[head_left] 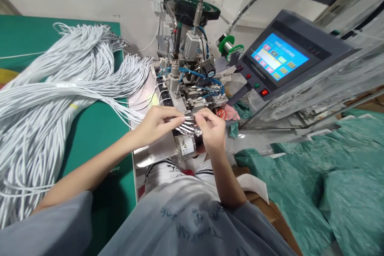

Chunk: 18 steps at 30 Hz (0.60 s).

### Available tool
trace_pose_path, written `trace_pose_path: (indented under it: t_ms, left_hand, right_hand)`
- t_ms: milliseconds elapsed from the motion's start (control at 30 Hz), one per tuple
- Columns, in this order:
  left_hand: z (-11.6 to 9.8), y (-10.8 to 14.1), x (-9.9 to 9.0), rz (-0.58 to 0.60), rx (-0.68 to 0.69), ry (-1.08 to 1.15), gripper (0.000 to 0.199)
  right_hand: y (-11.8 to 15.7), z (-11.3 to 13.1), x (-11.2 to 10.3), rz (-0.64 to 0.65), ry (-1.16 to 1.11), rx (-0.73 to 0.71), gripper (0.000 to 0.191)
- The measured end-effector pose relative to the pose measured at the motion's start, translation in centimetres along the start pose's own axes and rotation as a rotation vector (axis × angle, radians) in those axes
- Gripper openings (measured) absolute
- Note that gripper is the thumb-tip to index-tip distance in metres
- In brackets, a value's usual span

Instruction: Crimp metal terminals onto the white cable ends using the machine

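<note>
My left hand (159, 124) is closed around several white cables (123, 110), just in front of the machine. Their ends (189, 125) fan out to the right, past my thumb. My right hand (211, 128) pinches at the metal-looking tip of one cable, its thumb and fingers pressed together. The tips are too small to make out clearly. Beyond both hands stands a bench machine (192, 76) with metal cylinders and blue air tubes. A few white cables run from the left into its near side.
Large bundles of white cables (60, 68) lie on the green table (105, 136) at left. A control panel with a lit touchscreen (279, 56) stands at right, near a green wire spool (229, 46). Green plastic sheeting (324, 168) covers things at lower right. A cylindrical part with a label (186, 146) sits below my hands.
</note>
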<state>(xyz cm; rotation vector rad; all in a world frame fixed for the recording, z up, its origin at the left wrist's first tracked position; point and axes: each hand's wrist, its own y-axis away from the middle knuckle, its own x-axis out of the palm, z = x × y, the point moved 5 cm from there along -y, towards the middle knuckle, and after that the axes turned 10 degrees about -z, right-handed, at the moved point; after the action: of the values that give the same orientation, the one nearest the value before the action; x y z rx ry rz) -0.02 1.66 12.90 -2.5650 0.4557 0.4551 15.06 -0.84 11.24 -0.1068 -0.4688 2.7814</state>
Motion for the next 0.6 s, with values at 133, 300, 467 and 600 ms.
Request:
trace_pose_path:
  t_ms: [133, 300, 467, 600]
  left_hand:
    - [0.2, -0.1, -0.2, -0.051, -0.006, -0.018, 0.023]
    - [0.3, 0.0, -0.3, -0.145, 0.022, -0.036, 0.022]
    - [0.4, 0.1, -0.4, -0.179, 0.020, -0.022, 0.021]
    - [0.4, -0.1, 0.0, -0.055, -0.020, -0.041, 0.025]
  right_hand:
    - [0.4, -0.5, -0.6, -0.076, -0.022, 0.075, 0.016]
    - [1.3, 0.2, -1.1, -0.057, 0.013, 0.085, 0.015]
    - [1.6, 1.1, -1.1, -0.059, 0.053, -0.007, 0.014]
    - [1.4, 0.5, -1.3, -0.118, 0.024, -0.017, 0.010]
